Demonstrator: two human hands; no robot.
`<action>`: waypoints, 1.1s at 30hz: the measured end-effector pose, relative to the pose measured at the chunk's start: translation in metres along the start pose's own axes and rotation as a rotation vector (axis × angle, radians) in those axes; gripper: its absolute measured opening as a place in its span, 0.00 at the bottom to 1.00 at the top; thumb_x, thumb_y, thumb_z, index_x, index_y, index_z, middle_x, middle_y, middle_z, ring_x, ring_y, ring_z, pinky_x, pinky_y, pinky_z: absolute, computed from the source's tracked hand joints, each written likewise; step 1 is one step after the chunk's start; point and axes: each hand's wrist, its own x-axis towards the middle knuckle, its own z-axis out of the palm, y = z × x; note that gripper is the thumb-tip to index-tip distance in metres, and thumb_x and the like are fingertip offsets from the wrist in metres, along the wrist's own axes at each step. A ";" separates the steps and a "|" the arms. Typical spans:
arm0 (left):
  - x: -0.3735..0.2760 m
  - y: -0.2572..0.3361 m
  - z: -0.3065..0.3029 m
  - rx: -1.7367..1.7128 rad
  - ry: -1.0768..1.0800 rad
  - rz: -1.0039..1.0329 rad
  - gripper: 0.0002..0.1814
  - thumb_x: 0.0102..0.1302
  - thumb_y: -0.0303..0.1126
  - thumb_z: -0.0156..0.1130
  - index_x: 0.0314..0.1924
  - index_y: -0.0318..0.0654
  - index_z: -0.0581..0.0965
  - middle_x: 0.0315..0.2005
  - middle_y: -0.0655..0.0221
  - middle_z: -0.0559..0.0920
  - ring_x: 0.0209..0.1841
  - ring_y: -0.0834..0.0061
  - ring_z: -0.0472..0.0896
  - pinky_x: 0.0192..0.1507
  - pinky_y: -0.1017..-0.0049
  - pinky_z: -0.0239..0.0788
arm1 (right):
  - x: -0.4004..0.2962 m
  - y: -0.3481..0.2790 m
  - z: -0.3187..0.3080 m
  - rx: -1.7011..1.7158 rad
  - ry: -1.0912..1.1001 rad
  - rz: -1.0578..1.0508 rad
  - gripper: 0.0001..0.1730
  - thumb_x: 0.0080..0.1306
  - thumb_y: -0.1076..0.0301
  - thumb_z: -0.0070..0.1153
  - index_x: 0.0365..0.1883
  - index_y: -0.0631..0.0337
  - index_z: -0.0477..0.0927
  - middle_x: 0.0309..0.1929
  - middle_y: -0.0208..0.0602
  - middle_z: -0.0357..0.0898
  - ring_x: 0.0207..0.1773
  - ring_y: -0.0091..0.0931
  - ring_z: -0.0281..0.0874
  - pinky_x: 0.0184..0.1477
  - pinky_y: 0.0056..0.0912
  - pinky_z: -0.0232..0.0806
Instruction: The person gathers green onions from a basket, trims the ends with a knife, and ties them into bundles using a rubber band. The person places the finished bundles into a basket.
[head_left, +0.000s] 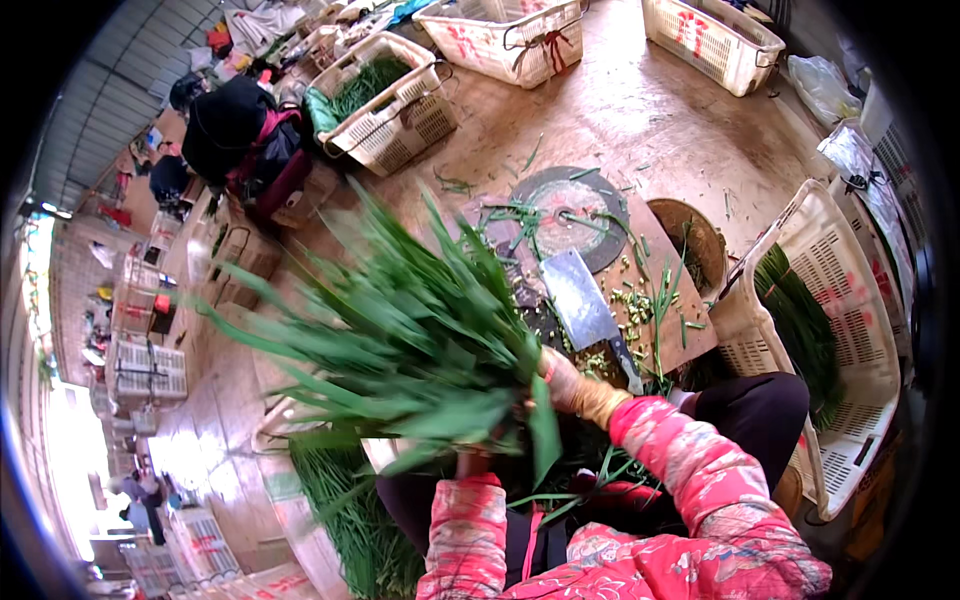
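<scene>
A large bunch of long, flat-leaved greens (405, 352) fans out to the left in front of me, its leaves blurred. Wearing a yellowish glove, my right hand (566, 386) grips the bunch at its stem end. My left hand (474, 461) reaches under the leaves, which hide its fingers, so its grip cannot be made out. Just beyond my right hand, a cleaver (579, 298) with a dark handle lies flat on a board (690, 341). Chopped stem ends (637, 307) and loose green leaves are scattered around the blade.
A round disc (611, 199) lies at the board's far end, beside a brown bucket (686, 232). To my right, a plastic crate (847, 277) holds bundled greens (799, 330). More greens (345, 510) lie at my left. Beyond stand crates (405, 146) and a crouching person (240, 142).
</scene>
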 end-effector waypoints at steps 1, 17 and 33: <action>-0.001 -0.014 0.001 -0.013 0.017 -0.005 0.35 0.52 0.32 0.75 0.60 0.38 0.71 0.50 0.66 0.79 0.46 0.73 0.79 0.50 0.70 0.74 | -0.013 0.026 0.013 -0.133 -0.066 0.091 0.53 0.40 0.50 0.75 0.62 0.58 0.63 0.59 0.45 0.70 0.61 0.41 0.69 0.61 0.43 0.63; -0.002 -0.075 0.047 -0.827 0.033 -0.181 0.45 0.56 0.60 0.67 0.68 0.46 0.63 0.64 0.70 0.70 0.65 0.66 0.69 0.66 0.63 0.62 | 0.012 -0.051 -0.037 -0.165 -0.057 0.047 0.54 0.38 0.61 0.76 0.64 0.66 0.64 0.58 0.52 0.71 0.61 0.46 0.69 0.63 0.41 0.63; 0.003 0.060 0.072 0.199 -0.404 -0.370 0.31 0.58 0.42 0.71 0.57 0.34 0.74 0.46 0.61 0.83 0.45 0.75 0.82 0.46 0.76 0.73 | -0.062 0.031 -0.095 0.711 0.357 0.623 0.24 0.49 0.78 0.63 0.47 0.67 0.78 0.37 0.32 0.82 0.37 0.24 0.77 0.41 0.27 0.71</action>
